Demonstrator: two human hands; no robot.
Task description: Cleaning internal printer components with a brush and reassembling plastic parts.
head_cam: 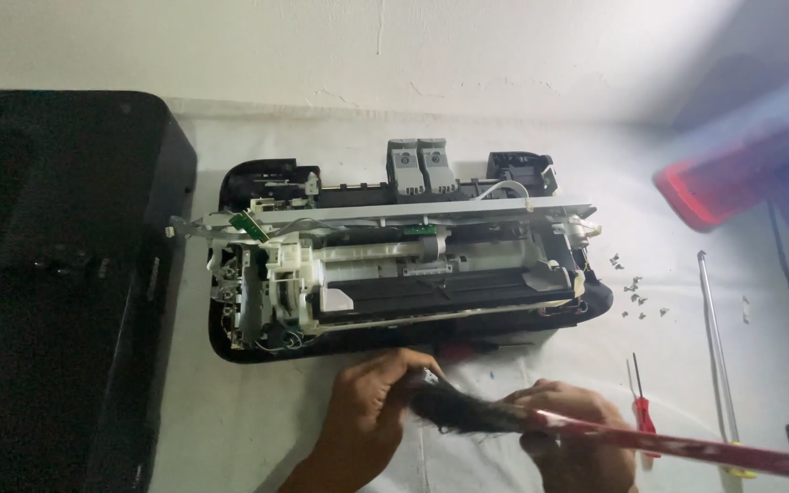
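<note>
A stripped printer chassis (413, 265) with white plastic parts and a metal rail lies on the white table (257, 420). In front of it, my right hand (577, 438) grips a red-handled brush (650, 438). The brush's black bristles (458, 411) point left. My left hand (367, 411) pinches those bristles at their tip, just below the printer's front edge.
A large black cover (57, 283) fills the left side. Several small screws (636, 297) lie right of the printer. A small red screwdriver (641, 406), a long metal rod (716, 347) and a blurred red object (714, 187) are at the right.
</note>
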